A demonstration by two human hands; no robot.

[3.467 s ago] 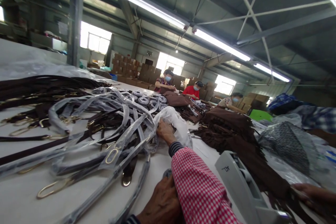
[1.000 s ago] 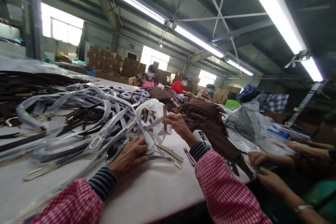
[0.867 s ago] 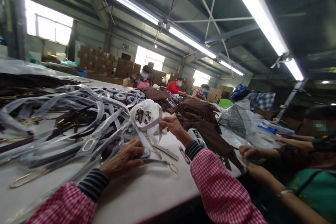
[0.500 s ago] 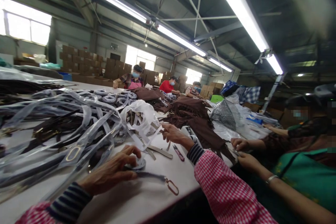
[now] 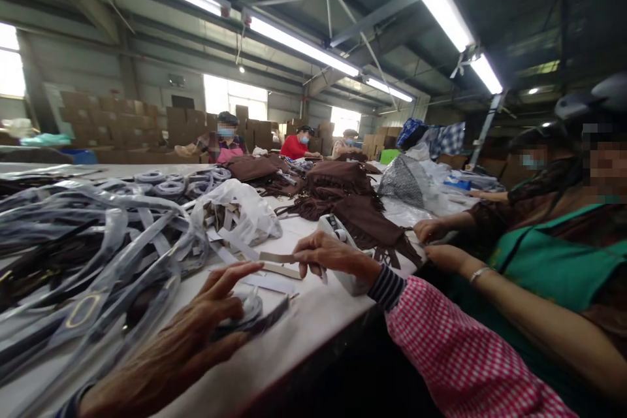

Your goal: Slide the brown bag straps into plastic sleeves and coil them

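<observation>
My right hand [image 5: 333,255] pinches a short, flat greyish-beige strip [image 5: 277,257] over the table, its free end pointing left. My left hand [image 5: 196,326] is open, index finger stretched out so that its tip is close to that strip; whether they touch I cannot tell. Partly behind the left fingers lies a coiled strap in clear plastic [image 5: 252,307]. More pale strips [image 5: 269,283] lie flat on the table below the held one. A white plastic bag [image 5: 255,212] with similar strips inside stands just beyond.
Plastic-wrapped straps [image 5: 147,261] are heaped on the left of the table. Brown fringed pieces [image 5: 362,222] pile up at centre right, behind a white device [image 5: 333,225]. A co-worker in a green apron [image 5: 539,268] works close on my right; several others sit across the table.
My right hand has moved from the bag's strips and now holds a strip away from them. My left index finger has stretched out towards it. The view has turned right.
</observation>
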